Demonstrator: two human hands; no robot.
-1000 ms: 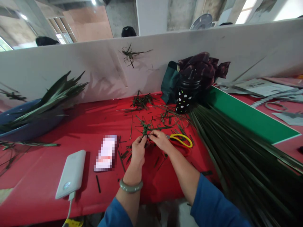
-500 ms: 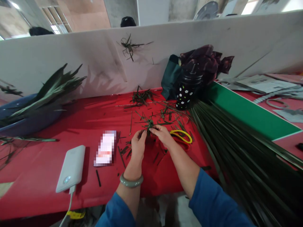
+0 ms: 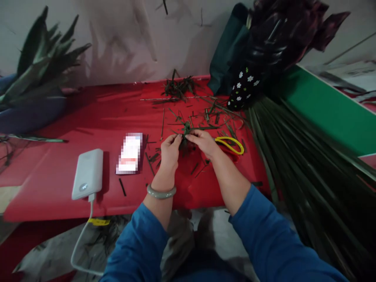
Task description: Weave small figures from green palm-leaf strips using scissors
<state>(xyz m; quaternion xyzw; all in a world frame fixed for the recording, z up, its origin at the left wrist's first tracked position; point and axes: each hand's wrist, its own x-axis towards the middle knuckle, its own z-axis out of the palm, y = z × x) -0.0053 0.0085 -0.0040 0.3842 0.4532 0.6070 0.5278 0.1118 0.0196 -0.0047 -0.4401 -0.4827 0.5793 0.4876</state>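
Note:
Between my two hands is a small woven green leaf piece with thin strips sticking out of it. My left hand pinches its lower left side, thumb and fingers together. From the right, my right hand pinches the same piece, its fingertips close to those of the left. The part under the fingertips is hidden. Scissors with yellow handles lie just beyond my right hand, their blades mostly out of sight. Cut leaf scraps are scattered around both hands on the red tabletop.
Left of my arms lie a phone and a white power bank with a cable. A blue basin with leaves stands far left. Long leaves spread on the right, near a flowered black item. A scrap heap sits behind.
The view has tipped downward, so the table sits higher in the picture and more of my lap shows. Both hands still pinch the leaf piece, with little change in their grip.

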